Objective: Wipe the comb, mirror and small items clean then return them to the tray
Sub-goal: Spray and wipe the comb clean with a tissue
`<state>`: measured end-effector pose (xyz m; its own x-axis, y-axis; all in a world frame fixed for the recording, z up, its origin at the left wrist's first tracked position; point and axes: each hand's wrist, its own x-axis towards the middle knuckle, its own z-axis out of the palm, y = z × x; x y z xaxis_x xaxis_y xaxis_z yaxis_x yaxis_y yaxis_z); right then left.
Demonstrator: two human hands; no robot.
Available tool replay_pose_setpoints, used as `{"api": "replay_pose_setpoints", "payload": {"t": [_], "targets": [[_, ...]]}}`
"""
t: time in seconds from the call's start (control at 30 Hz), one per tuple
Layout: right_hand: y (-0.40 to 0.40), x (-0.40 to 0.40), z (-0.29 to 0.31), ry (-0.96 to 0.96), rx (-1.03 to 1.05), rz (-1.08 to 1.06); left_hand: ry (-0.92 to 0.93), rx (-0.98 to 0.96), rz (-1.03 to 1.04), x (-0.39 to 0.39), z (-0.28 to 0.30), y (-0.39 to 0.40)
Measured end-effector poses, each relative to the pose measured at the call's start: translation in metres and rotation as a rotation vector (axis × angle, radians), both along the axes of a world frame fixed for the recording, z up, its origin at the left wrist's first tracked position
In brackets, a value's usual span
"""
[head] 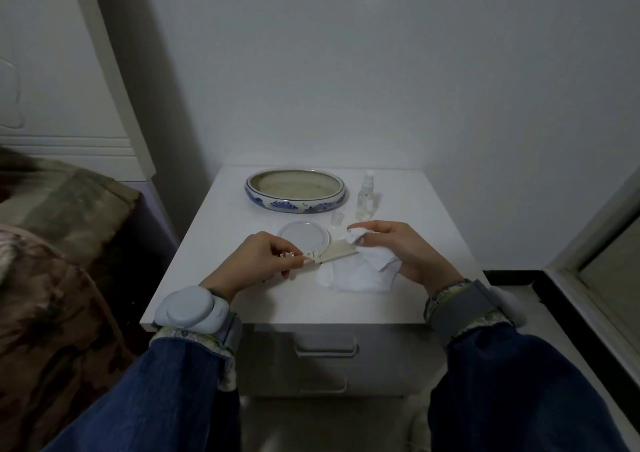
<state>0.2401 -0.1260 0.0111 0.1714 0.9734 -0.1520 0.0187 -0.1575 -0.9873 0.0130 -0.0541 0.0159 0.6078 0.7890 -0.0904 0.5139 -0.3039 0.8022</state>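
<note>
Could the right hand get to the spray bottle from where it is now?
Probably yes. The spray bottle stands just beyond the right hand with only bare tabletop between, but that hand grips the white cloth against the comb and must free its fingers first.

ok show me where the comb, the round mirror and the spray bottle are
comb (334, 254): head view, middle of its pale body between the two hands.
round mirror (301, 234): head view, centre of the glass.
spray bottle (366, 199): head view, its clear body.

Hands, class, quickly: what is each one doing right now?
Left hand: pinches one end of the comb.
Right hand: grips the white cloth, pressing it on the comb's other end.
</note>
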Motion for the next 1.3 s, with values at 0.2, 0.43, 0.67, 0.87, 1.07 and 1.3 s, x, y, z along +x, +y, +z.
{"api": "replay_pose_setpoints", "payload": {"t": [0.2, 0.43, 0.67, 0.87, 1.07, 1.3], "targets": [[-0.0010, -0.0010, 0.0011, -0.076, -0.048, -0.040, 0.025, -0.001, -0.006, 0.0004, -0.0024, 0.0010], [-0.0007, -0.0031, -0.0006, -0.185, -0.011, -0.049, 0.034, 0.002, -0.016, 0.0016, -0.0041, 0.0002], [0.0020, -0.0088, -0.0012, -0.151, 0.044, -0.196, 0.014, 0.012, -0.024, 0.0040, -0.0022, -0.0012], [-0.0009, -0.0043, 0.0044, 0.003, 0.022, -0.207, 0.000, 0.022, -0.016, 0.0028, -0.0025, -0.0013], [0.0002, -0.0008, -0.0027, 0.056, 0.089, 0.007, -0.019, 0.011, -0.006, 0.0018, -0.0019, -0.0010], [0.0005, -0.0027, -0.0014, -0.043, 0.080, 0.016, -0.022, 0.017, 0.007, 0.0015, -0.0029, 0.0001]]}}
